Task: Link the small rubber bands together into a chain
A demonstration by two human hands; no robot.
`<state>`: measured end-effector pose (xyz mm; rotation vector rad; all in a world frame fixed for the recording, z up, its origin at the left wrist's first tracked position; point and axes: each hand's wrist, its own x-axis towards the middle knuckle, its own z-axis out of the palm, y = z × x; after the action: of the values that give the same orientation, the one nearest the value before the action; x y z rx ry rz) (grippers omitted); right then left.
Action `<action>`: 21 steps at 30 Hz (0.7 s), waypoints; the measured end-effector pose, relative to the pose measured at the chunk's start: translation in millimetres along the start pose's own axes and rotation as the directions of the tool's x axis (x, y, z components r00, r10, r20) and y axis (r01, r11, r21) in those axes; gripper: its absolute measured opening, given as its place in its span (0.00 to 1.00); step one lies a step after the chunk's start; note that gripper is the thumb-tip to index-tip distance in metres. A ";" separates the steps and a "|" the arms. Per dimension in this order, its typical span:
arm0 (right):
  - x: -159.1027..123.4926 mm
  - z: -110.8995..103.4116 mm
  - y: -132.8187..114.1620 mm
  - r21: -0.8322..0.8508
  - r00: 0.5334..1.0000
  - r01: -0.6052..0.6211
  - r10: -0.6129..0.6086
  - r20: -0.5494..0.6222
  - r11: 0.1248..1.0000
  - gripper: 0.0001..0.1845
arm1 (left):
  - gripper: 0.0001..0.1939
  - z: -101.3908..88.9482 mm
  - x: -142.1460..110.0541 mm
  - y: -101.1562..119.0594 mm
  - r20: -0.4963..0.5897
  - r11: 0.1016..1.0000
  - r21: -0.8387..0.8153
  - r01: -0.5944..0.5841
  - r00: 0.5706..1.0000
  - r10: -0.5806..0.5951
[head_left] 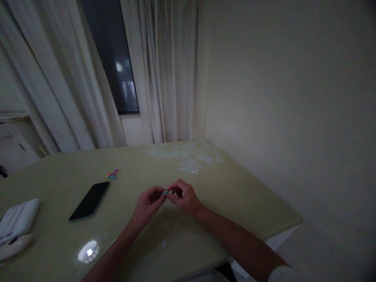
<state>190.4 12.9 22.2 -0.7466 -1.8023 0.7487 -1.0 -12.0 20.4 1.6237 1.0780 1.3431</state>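
Left hand [148,203] and right hand [185,197] meet over the surface [235,203], each narrowed to a pinch, holding one small pale object [165,192] between thumb and finger. Being so tiny, it probably calls for fingertips rather than a full grip; its exact shape is too small to tell.

At the far left lies a white packet [22,219], with a rounded white item [14,246] just in front of it. Next, a phone [89,201] rests flat at a slant, dark screen up. Just past its far end sit some bright coloured pieces [112,174], bunched together, perhaps so they don't scatter. All these lie left of the arms, which likely leaves the elbows room.

Further right comes the pale object, directly between the two hands and touching the fingertips of each. Beyond the right hand, near but apart from it, lies a little white scrap [194,172].
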 end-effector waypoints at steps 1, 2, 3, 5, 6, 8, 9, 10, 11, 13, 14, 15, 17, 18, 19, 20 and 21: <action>0.1 0.0 0.4 -0.003 1.000 0.005 -0.005 0.000 1.000 0.10 | 0.14 -0.1 0.2 0.9 0.000 1.000 0.000 0.008 1.000 -0.008; 0.2 0.0 0.6 -0.005 1.000 0.009 -0.009 0.001 1.000 0.10 | 0.14 -0.2 0.4 1.9 0.001 1.000 0.003 0.014 1.000 -0.014; 0.2 -0.1 0.7 -0.007 1.000 0.014 -0.014 0.004 1.000 0.09 | 0.14 -0.2 0.6 2.9 0.000 1.000 0.008 0.020 1.000 -0.020; 0.2 -0.5 0.3 -0.011 1.000 0.023 -0.023 0.005 1.000 0.08 | 0.14 0.0 1.1 4.5 0.001 1.000 0.009 0.030 1.000 -0.030; 0.1 -0.8 0.0 -0.011 1.000 0.026 -0.026 0.007 1.000 0.07 | 0.14 0.2 1.2 5.1 0.004 0.999 0.001 0.035 0.999 -0.035; 0.0 -1.8 -0.7 -0.006 0.999 0.032 -0.032 0.015 0.999 0.08 | 0.15 0.7 1.3 6.0 0.020 0.998 -0.021 0.051 0.999 -0.051; 0.0 -2.3 -1.0 0.000 0.999 0.033 -0.033 0.020 0.999 0.08 | 0.15 1.0 1.1 6.6 0.029 0.998 -0.031 0.061 0.998 -0.060; 0.0 -2.8 -1.1 0.007 0.999 0.031 -0.031 0.029 0.999 0.08 | 0.15 1.4 0.9 7.2 0.039 0.997 -0.039 0.072 0.997 -0.070; 0.0 -3.3 -1.1 0.014 0.999 0.026 -0.027 0.039 1.000 0.09 | 0.15 1.6 0.7 8.0 0.045 0.996 -0.043 0.083 0.996 -0.081; 0.3 -3.8 -0.9 0.032 0.998 0.012 -0.014 0.057 0.999 0.10 | 0.16 2.0 0.2 9.6 0.049 0.994 -0.042 0.102 0.994 -0.100; 0.4 -3.8 -0.9 0.043 0.998 0.003 -0.006 0.063 0.999 0.10 | 0.16 2.2 0.0 10.3 0.051 0.993 -0.045 0.109 0.993 -0.106; 0.6 -3.7 -1.0 0.056 0.998 -0.006 0.002 0.067 0.998 0.10 | 0.16 2.3 0.0 10.9 0.054 0.992 -0.051 0.113 0.992 -0.110; 1.0 -3.2 -1.4 0.081 0.997 -0.023 0.017 0.070 0.996 0.11 | 0.17 2.4 0.2 11.5 0.063 0.990 -0.075 0.122 0.991 -0.117; 1.2 -2.9 -1.7 0.093 0.997 -0.030 0.023 0.073 0.995 0.11 | 0.17 2.4 0.4 11.5 0.070 0.988 -0.088 0.129 0.990 -0.123; 1.5 -2.7 -2.0 0.102 0.997 -0.036 0.028 0.076 0.994 0.11 | 0.17 2.3 0.7 11.5 0.077 0.985 -0.100 0.139 0.988 -0.132; 1.7 -2.5 -2.3 0.109 0.996 -0.041 0.033 0.078 0.993 0.11 | 0.17 2.2 0.9 11.4 0.082 0.983 -0.109 0.149 0.987 -0.141; 2.0 -2.4 -2.5 0.112 0.996 -0.046 0.037 0.080 0.993 0.12 | 0.16 1.9 1.1 11.3 0.084 0.981 -0.116 0.157 0.985 -0.148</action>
<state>191.7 13.3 25.9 -0.6894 -1.8016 0.9118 2.6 -15.1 30.9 1.4591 1.0332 1.2141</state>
